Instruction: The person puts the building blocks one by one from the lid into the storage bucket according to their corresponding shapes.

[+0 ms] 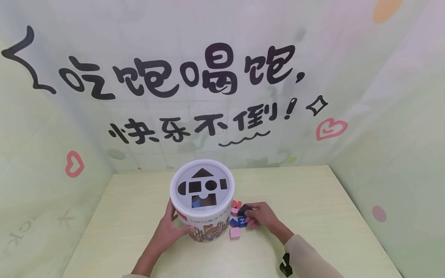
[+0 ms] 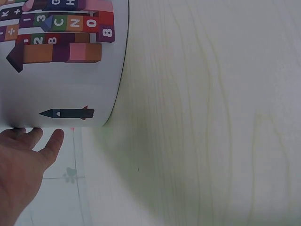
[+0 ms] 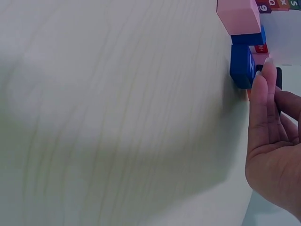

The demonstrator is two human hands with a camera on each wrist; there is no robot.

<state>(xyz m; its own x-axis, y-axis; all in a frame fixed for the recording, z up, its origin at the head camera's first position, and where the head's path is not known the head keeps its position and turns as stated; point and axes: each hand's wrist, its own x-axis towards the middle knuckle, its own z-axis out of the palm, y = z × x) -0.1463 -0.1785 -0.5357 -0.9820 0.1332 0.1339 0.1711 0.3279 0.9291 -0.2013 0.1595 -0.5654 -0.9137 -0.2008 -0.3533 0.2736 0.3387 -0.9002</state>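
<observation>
A white bucket (image 1: 208, 228) with printed block pictures stands on the table, its lid (image 1: 184, 208) pierced by shaped holes. My left hand (image 1: 170, 230) holds its left side, thumb across the front; the left wrist view shows those fingers against the bucket wall (image 2: 66, 87). To the right of the bucket, my right hand (image 1: 263, 217) pinches a dark block (image 1: 245, 209) between thumb and fingers. Under and beside that hand lie a blue block with a white H (image 1: 242, 221), another blue block (image 1: 234, 222), a pink block (image 1: 235, 233) and small orange blocks (image 1: 237, 204). Something bluish shows through the lid's lower hole.
The pale wooden table (image 1: 299, 189) runs back to a wall (image 1: 243, 23) with large black lettering. Side walls (image 1: 399, 185) rise at the left and right. A black strap end (image 1: 286, 265) hangs below the right sleeve (image 1: 309, 258).
</observation>
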